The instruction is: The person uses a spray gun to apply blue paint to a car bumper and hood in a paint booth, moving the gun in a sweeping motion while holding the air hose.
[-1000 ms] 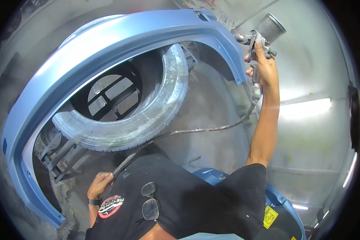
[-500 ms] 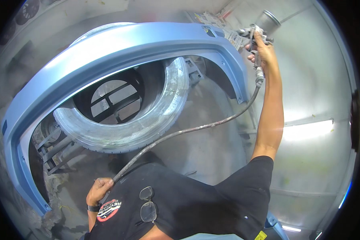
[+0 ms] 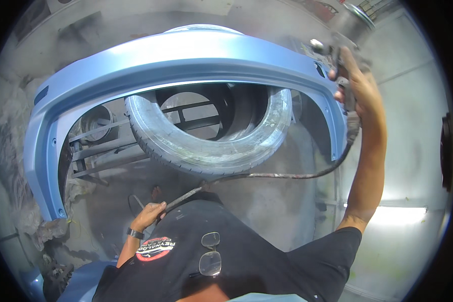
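My right hand [image 3: 360, 90] is closed round the handle of a spray gun [image 3: 340, 50], raised at the far right and slightly blurred. A metal cup [image 3: 355, 25] sits on top of the gun. From its handle a dark air hose [image 3: 282, 175] droops across to my left hand [image 3: 148, 216], which grips it beside my waist. Left of the gun, a curved light-blue car bumper [image 3: 186, 53] arches over a dusty, paint-coated tire [image 3: 211, 157]. The gun is near the bumper's right end; whether they touch cannot be told.
A metal frame stand [image 3: 103, 151] shows under the bumper, left of the tire. Crumpled plastic sheeting [image 3: 15, 186] lies at the left. A pale wall [image 3: 412, 131] with a bright strip light [image 3: 400, 215] rises at the right. Eyeglasses [image 3: 210, 254] hang from my dark shirt.
The view has shifted and turned, so the bumper and tire sit further right and more level. My right hand still carries the spray gun, now blurred; my left hand keeps the hose.
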Demonstrator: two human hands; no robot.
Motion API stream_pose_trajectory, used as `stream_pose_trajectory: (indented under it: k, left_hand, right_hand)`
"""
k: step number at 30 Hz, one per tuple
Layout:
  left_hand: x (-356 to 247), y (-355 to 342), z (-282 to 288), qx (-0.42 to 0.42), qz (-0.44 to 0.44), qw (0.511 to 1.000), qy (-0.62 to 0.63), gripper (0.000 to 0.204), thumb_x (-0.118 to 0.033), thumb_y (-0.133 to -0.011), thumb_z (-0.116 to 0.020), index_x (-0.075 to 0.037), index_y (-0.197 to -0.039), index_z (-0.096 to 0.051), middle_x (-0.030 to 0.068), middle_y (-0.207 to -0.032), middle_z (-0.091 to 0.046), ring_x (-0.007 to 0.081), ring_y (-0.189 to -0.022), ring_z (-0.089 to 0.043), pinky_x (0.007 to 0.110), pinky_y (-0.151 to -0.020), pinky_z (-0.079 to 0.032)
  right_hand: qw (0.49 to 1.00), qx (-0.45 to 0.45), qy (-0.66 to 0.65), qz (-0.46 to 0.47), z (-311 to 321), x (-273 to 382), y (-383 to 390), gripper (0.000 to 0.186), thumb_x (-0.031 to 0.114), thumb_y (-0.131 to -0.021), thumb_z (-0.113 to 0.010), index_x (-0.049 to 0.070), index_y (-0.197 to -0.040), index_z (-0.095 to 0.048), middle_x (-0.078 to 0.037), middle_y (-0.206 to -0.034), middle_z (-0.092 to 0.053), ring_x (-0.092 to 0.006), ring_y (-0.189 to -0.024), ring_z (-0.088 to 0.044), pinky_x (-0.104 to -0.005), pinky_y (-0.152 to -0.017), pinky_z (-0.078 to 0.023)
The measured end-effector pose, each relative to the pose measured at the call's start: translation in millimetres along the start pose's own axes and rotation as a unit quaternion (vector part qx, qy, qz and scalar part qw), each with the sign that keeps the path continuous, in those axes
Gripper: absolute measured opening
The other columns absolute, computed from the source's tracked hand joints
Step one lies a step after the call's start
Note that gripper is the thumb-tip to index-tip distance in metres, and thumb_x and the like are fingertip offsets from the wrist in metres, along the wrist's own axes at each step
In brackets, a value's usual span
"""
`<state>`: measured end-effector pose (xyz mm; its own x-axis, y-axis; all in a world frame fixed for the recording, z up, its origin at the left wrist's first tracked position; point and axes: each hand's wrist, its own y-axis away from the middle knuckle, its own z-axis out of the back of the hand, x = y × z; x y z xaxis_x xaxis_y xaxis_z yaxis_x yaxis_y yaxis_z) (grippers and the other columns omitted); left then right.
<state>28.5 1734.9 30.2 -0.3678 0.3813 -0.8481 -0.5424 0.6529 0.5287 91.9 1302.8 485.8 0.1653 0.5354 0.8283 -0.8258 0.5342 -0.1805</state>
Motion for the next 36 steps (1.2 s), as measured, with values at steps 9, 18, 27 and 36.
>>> stream_pose_trajectory:
  k: [9,18,27,36]
  left_hand:
    - [30.5,18.1,28.0,0.01,-0.028,0.999,0.012,0.056,-0.049,-0.104,-0.05,-0.008,-0.067,-0.06,-0.0031,-0.063,-0.053,0.0079,-0.063,-0.044,0.028,-0.062,-0.038]
    - [16.9,15.9,29.2,0.016,-0.062,0.998,0.003,0.054,-0.048,-0.104,-0.05,-0.008,-0.069,-0.06,-0.0043,-0.061,-0.05,0.0072,-0.059,-0.042,0.028,-0.057,-0.035]
    - [57.1,-10.2,32.6,-0.002,-0.086,0.996,0.014,0.062,-0.059,-0.102,-0.047,-0.008,-0.067,-0.057,-0.0027,-0.059,-0.042,0.0083,-0.059,-0.038,0.03,-0.057,-0.032]
    - [123.8,2.5,53.7,0.001,-0.052,0.997,0.056,0.065,-0.067,-0.097,-0.05,-0.011,-0.064,-0.054,-0.0048,-0.059,-0.04,0.0087,-0.058,-0.037,0.03,-0.055,-0.03]
  right_hand:
    - [0.987,0.137,-0.016,0.085,-86.5,61.3,53.6,0.064,0.062,-0.097,-0.055,0.0,-0.109,-0.065,-0.008,-0.078,-0.066,-0.0096,-0.039,-0.048,-0.0217,-0.036,-0.042]
    - [0.992,-0.11,0.043,-0.049,52.7,-45.8,39.4,0.052,0.05,-0.098,-0.062,0.003,-0.118,-0.063,-0.009,-0.077,-0.065,-0.0148,-0.045,-0.059,-0.025,-0.037,-0.046]
    - [0.99,-0.137,-0.003,-0.039,22.4,-18.9,66.4,0.05,0.056,-0.096,-0.061,0.01,-0.117,-0.061,-0.006,-0.08,-0.063,-0.0091,-0.043,-0.052,-0.0219,-0.036,-0.045]
    - [0.991,0.094,0.07,0.066,-218.2,136.9,90.2,0.05,0.051,-0.097,-0.061,0.003,-0.111,-0.064,-0.007,-0.075,-0.063,-0.0096,-0.039,-0.052,-0.0219,-0.033,-0.042]
